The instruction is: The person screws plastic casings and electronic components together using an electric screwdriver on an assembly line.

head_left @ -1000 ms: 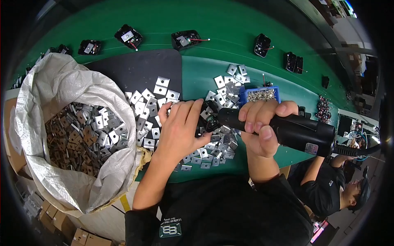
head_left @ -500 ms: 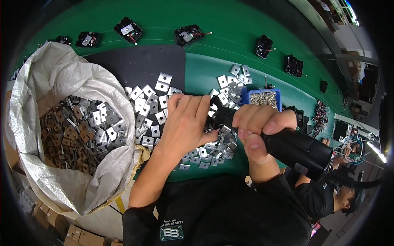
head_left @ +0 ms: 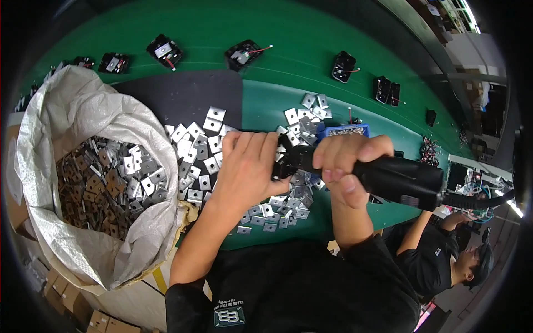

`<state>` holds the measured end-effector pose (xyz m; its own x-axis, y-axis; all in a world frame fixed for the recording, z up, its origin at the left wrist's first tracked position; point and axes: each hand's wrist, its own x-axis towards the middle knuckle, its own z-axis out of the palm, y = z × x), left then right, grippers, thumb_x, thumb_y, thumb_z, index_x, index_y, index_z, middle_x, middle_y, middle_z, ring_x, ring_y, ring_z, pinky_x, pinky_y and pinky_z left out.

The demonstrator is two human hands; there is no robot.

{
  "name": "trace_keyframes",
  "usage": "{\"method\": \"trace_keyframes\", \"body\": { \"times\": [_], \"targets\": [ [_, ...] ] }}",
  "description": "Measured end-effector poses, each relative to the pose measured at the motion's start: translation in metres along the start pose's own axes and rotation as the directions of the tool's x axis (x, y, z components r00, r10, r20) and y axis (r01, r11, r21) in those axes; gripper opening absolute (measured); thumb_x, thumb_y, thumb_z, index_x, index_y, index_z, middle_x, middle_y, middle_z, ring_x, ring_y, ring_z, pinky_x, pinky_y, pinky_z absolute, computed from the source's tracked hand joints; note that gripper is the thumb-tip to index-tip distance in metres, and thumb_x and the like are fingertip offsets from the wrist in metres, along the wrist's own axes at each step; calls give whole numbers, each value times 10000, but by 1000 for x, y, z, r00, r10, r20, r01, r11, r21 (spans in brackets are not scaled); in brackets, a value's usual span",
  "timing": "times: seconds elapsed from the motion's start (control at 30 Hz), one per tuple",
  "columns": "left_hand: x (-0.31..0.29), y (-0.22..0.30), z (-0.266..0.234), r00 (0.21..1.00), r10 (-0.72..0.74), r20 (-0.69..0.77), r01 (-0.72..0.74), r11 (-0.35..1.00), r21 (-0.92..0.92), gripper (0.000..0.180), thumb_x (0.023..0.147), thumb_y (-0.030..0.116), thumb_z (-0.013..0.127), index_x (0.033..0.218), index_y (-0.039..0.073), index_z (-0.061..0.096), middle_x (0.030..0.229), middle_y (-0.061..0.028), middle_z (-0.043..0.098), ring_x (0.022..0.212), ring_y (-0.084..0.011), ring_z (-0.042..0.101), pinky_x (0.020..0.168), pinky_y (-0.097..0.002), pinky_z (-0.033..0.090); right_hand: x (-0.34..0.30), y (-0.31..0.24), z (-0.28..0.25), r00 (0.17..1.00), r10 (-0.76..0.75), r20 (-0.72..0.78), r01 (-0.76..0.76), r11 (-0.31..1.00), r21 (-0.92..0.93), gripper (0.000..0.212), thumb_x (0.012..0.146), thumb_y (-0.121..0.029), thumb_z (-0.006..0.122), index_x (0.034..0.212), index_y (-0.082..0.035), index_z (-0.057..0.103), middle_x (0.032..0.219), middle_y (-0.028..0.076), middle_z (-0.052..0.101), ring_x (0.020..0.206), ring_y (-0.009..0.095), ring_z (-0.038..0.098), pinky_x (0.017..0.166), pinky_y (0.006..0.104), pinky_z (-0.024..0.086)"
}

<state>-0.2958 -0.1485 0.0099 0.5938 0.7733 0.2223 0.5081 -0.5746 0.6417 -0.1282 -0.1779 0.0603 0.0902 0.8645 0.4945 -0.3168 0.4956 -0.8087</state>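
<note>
Black plastic housing (head_left: 282,170), left of the blue rectangular plastic box (head_left: 322,132), stays gripped in the left hand (head_left: 244,169), while the right hand (head_left: 351,166), wrapped round a black cylindrical power tool (head_left: 402,180), has levelled it, so work seems ongoing.

The sack (head_left: 47,194) stands left of the power tool (head_left: 402,180) (plates (head_left: 204,182) between).

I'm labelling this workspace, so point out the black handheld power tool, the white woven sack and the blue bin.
Black handheld power tool (head_left: 401,180), head view: its thick rear body.
White woven sack (head_left: 41,183), head view: its left wall.
Blue bin (head_left: 321,132), head view: its left side wall.
</note>
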Motion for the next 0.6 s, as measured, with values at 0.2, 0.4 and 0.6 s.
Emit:
{"method": "trace_keyframes", "body": {
  "times": [0.2,0.4,0.6],
  "targets": [
    [30,9,-14,998,-34,-60,40,994,104,701,582,208,782,1189,9,492,1093,-127,540,1034,-279,492,928,-438,320,2,-68,-30,934,-240,-266,238,970,-38,416,832,-110,591,1218,-131,438,718,-12,457,607,128,465,677,347,429],
    [114,8,-6,994,90,-54,-75,967,242,637,634,152,757,1194,1,494,1114,-142,579,1069,-295,519,922,-414,374,-7,-58,-58,814,-314,-488,133,920,-370,407,796,-55,637,1159,-49,453,708,39,509,584,145,504,653,373,483],
    [155,-21,2,966,-58,254,-59,901,429,702,656,106,742,1304,119,473,1224,-152,565,1218,-307,459,989,-457,330,-13,-55,-65,810,-334,-481,154,914,-375,394,799,-55,645,1129,-33,432,677,52,512,577,154,512,643,378,505]
  ]
}}
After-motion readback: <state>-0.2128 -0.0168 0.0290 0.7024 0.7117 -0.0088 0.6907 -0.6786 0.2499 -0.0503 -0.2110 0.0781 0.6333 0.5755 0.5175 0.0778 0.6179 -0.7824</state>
